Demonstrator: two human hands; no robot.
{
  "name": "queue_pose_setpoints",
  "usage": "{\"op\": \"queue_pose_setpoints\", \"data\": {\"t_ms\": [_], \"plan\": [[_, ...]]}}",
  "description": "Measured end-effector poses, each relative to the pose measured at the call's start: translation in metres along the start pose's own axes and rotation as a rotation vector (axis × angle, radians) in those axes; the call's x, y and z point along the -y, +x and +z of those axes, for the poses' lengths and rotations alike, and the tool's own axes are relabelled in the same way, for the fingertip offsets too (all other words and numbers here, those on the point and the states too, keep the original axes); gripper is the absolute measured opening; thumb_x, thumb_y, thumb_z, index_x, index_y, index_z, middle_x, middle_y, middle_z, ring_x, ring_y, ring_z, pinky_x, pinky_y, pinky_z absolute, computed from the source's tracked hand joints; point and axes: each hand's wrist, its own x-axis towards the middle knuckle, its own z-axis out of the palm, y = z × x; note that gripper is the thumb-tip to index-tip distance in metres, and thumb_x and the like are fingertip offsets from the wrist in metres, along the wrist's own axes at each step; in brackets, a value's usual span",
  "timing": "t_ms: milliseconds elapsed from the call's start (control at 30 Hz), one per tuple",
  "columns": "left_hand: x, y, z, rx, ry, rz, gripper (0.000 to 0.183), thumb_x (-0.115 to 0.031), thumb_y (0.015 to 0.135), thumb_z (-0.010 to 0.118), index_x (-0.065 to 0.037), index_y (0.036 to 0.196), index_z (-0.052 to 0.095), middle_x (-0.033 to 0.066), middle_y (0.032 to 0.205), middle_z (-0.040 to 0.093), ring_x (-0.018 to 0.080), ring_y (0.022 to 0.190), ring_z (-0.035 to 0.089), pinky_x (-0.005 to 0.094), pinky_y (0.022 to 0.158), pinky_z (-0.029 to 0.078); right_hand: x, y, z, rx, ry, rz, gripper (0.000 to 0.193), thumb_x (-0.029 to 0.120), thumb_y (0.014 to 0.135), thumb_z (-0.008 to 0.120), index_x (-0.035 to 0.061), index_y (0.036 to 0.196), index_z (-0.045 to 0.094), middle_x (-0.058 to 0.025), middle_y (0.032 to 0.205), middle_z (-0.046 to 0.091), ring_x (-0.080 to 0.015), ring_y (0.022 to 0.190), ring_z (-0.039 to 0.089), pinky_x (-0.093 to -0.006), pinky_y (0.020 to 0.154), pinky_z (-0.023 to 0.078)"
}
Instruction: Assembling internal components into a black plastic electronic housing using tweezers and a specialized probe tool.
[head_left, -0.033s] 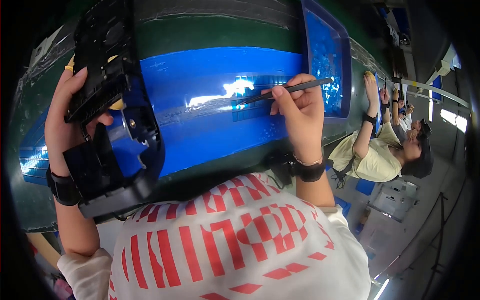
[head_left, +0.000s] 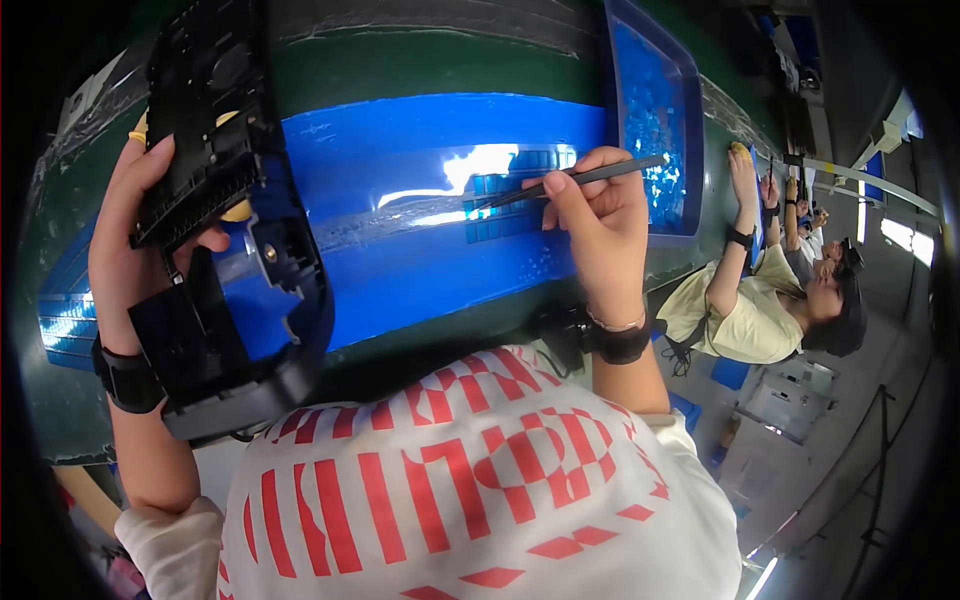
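My left hand point(head_left: 130, 210), with yellow covers on some fingertips, is closed around the side of a long black plastic housing point(head_left: 215, 75). The housing is tilted up at the left, its lower curved end close to my shirt. A pair of black tweezers point(head_left: 612, 169) is pinched in my right hand point(head_left: 605, 225). Their tips point left and lie over rows of small blue rectangular pieces point(head_left: 487, 228) on a blue mat point(head_left: 400, 290). Whether the tips touch a piece, I cannot tell. Part of my left hand is hidden behind the housing.
A blue bin point(head_left: 691, 150) holding shiny blue scraps stands just beyond my right hand. Another strip of blue pieces point(head_left: 65, 325) lies left of my left wrist. On the right, a person in a yellow shirt point(head_left: 745, 310) works at the same green bench.
The housing's lower end has shifted slightly to the right in my left hand. The glare on the mat has changed shape. My right hand and the tweezers stay in place.
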Motion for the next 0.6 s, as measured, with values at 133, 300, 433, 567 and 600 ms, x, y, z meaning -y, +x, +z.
{"op": "queue_pose_setpoints", "data": {"t_ms": [133, 300, 433, 567, 600], "plan": [[-0.001, 0.000, -0.012, 0.358, 0.028, 0.018, 0.051, -0.026, 0.077, 0.048, 0.002, 0.117, 0.034, 0.0163, 0.096, 0.055, 0.0230, 0.073, 0.060, 0.0249, 0.055, 0.051, 0.008, -0.001, 0.007, -0.010, 0.032, -0.009, 0.025, -0.002, 0.076, 0.058, 0.0045, 0.090, 0.038, -0.0081, 0.071, 0.057, -0.0090, 0.063, 0.056, -0.0166, 0.047, 0.039], [0.002, -0.009, 0.005, 0.428, 0.185, 0.116, 0.089, -0.029, 0.064, 0.062, 0.000, 0.131, 0.011, 0.0194, 0.114, 0.045, 0.0304, 0.090, 0.056, 0.0302, 0.061, 0.053, 0.050, 0.013, 0.022, 0.053, 0.186, -0.128, 0.025, -0.002, 0.076, 0.058, 0.0049, 0.090, 0.039, -0.0076, 0.067, 0.057, -0.0118, 0.065, 0.058, -0.0166, 0.046, 0.038], [0.000, -0.020, 0.014, 0.365, 0.080, 0.259, 0.091, -0.020, 0.064, 0.066, -0.001, 0.131, 0.008, 0.0184, 0.114, 0.044, 0.0261, 0.090, 0.057, 0.0275, 0.057, 0.054, 0.081, 0.033, 0.058, 0.264, 0.172, -0.231, 0.017, 0.003, 0.081, 0.051, 0.0056, 0.093, 0.039, -0.0062, 0.068, 0.055, -0.0143, 0.064, 0.058, -0.0188, 0.046, 0.036], [-0.001, -0.017, 0.006, 0.538, -0.042, 0.194, 0.089, 0.010, 0.064, 0.060, -0.004, 0.133, 0.004, 0.0129, 0.124, 0.033, 0.0217, 0.107, 0.044, 0.0290, 0.071, 0.049, 0.075, 0.044, 0.107, 0.317, 0.387, -0.203, 0.020, 0.000, 0.077, 0.056, 0.0056, 0.088, 0.042, -0.0058, 0.064, 0.055, -0.0126, 0.059, 0.057, -0.0175, 0.046, 0.036], [0.002, -0.018, 0.008, 0.513, -0.084, 0.198, 0.094, 0.012, 0.062, 0.061, -0.005, 0.133, 0.002, 0.0126, 0.126, 0.032, 0.0216, 0.108, 0.044, 0.0312, 0.080, 0.044, 0.068, 0.046, 0.112, 0.352, 0.417, -0.196, 0.020, -0.001, 0.076, 0.056, 0.0057, 0.088, 0.042, -0.0056, 0.065, 0.055, -0.0129, 0.061, 0.058, -0.0176, 0.046, 0.036]]}}
